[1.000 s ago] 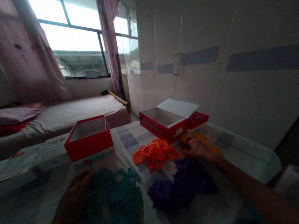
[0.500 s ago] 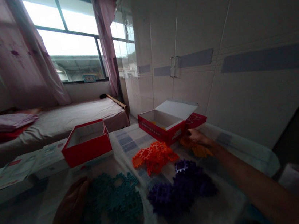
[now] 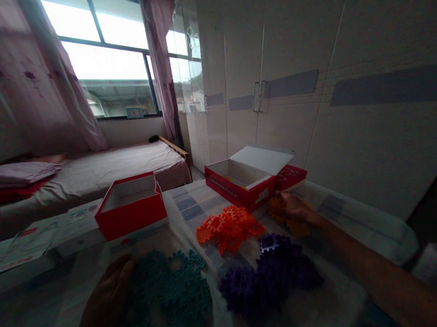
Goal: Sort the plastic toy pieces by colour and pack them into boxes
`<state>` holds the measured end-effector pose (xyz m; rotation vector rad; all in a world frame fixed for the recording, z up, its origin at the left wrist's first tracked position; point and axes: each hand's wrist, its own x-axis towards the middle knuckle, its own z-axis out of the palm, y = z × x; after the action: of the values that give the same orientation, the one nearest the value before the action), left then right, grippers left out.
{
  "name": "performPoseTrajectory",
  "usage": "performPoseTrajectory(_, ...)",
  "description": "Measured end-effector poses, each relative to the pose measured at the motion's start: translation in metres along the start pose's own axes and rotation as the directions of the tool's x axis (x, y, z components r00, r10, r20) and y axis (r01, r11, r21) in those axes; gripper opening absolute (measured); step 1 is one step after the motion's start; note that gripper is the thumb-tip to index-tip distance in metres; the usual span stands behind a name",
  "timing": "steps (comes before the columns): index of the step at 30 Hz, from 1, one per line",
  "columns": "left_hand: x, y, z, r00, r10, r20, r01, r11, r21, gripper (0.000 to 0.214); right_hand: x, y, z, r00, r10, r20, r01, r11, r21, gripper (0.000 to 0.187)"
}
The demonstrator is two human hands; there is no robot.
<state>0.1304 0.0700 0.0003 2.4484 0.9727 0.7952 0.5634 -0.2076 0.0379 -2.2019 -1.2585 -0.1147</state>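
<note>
Several piles of plastic interlocking pieces lie on a table with a checked cover [image 3: 340, 206]: teal pieces [image 3: 171, 293] near me, purple pieces [image 3: 266, 278], orange pieces [image 3: 229, 226] and yellow-orange pieces [image 3: 291, 223] further right. My left hand [image 3: 109, 296] lies flat, fingers stretched, against the left side of the teal pile. My right hand [image 3: 294, 207] reaches onto the yellow-orange pile, just in front of the open red box [image 3: 244, 179]; its fingers curl down among the pieces, and what they grip is hidden.
A second red box [image 3: 129, 204] stands at the table's middle left, with printed sheets [image 3: 31, 239] beside it. A bed [image 3: 83, 173] sits behind under the window. White wardrobe doors [image 3: 312, 81] line the right side.
My right hand went from the near edge of the yellow-orange pile up toward the open red box, then settled back a little. My left hand stayed on the teal pile.
</note>
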Motion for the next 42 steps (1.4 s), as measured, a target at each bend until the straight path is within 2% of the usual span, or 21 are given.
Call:
performPoseTrajectory(2,0.000,-0.002,0.001,0.999,-0.038,0.031,0.039,0.999,-0.020,0.065,-0.009,0.001,0.001,0.994,0.041,-0.098,-0.037,0.998,0.043,0.049)
performPoseTrajectory(4,0.000,-0.003,0.001,0.997,-0.062,0.051,0.065,0.997,-0.040,0.066,-0.018,0.005,-0.001,0.968,0.139,-0.208,-0.108,0.982,0.152,0.046)
performPoseTrajectory(7,0.000,-0.003,0.001,0.997,-0.045,0.070,0.049,0.997,-0.059,0.064,-0.020,0.008,-0.011,0.881,0.321,-0.348,-0.184,0.910,0.372,0.044)
performPoseTrajectory(10,0.001,-0.001,0.000,0.994,-0.089,0.067,0.093,0.994,-0.052,0.061,0.001,0.000,-0.029,0.781,0.408,-0.472,-0.130,0.847,0.516,0.048)
performPoseTrajectory(12,0.002,-0.002,0.000,0.995,-0.076,0.061,0.079,0.996,-0.047,0.060,0.028,-0.014,-0.040,0.749,0.427,-0.507,-0.066,0.809,0.584,0.049)
performPoseTrajectory(13,0.001,-0.002,0.000,0.997,-0.057,0.061,0.059,0.997,-0.041,0.060,0.045,-0.023,-0.043,0.740,0.435,-0.514,-0.039,0.790,0.612,0.048)
performPoseTrajectory(15,0.001,-0.002,0.000,0.997,-0.037,0.061,0.039,0.999,-0.027,0.060,0.081,-0.041,-0.043,0.753,0.434,-0.494,-0.050,0.786,0.616,0.043)
performPoseTrajectory(18,0.000,0.000,-0.001,0.994,-0.092,0.059,0.093,0.995,-0.020,0.060,0.126,-0.062,-0.034,0.786,0.411,-0.461,-0.095,0.818,0.567,0.036)
performPoseTrajectory(21,0.000,0.003,-0.002,0.987,-0.147,0.067,0.148,0.989,-0.014,0.063,0.136,-0.068,-0.025,0.801,0.383,-0.460,-0.155,0.875,0.459,0.038)
performPoseTrajectory(23,0.000,0.003,-0.002,0.989,-0.130,0.071,0.132,0.991,-0.018,0.063,0.117,-0.065,-0.024,0.815,0.340,-0.468,-0.174,0.915,0.363,0.036)
performPoseTrajectory(26,0.001,0.001,-0.001,0.994,-0.090,0.065,0.093,0.995,-0.037,0.062,0.060,-0.052,-0.030,0.883,0.256,-0.393,-0.172,0.956,0.236,0.023)
performPoseTrajectory(28,0.001,0.000,-0.001,0.994,-0.083,0.068,0.086,0.995,-0.046,0.062,0.013,-0.042,-0.034,0.937,0.220,-0.270,-0.188,0.972,0.139,0.016)
performPoseTrajectory(29,0.001,0.000,-0.001,0.994,-0.083,0.073,0.087,0.995,-0.045,0.061,-0.009,-0.037,-0.035,0.965,0.212,-0.155,-0.213,0.977,0.011,0.018)
performPoseTrajectory(31,0.001,0.001,-0.001,0.992,-0.091,0.082,0.094,0.995,-0.036,0.061,-0.047,-0.029,-0.035,0.969,0.247,0.018,-0.239,0.954,-0.182,0.025)
performPoseTrajectory(33,0.001,0.001,-0.002,0.991,-0.095,0.093,0.097,0.995,-0.022,0.063,-0.075,-0.025,-0.031,0.959,0.271,0.085,-0.236,0.927,-0.292,0.033)
performPoseTrajectory(37,0.001,-0.008,0.001,0.994,-0.056,0.092,0.055,0.998,0.015,0.063,-0.096,-0.025,-0.022,0.962,0.265,0.062,-0.236,0.925,-0.299,0.046)
performPoseTrajectory(42,0.001,-0.031,0.007,0.981,0.189,0.047,-0.193,0.977,0.090,0.060,-0.097,-0.020,-0.017,0.960,0.265,0.093,-0.252,0.959,-0.130,0.044)
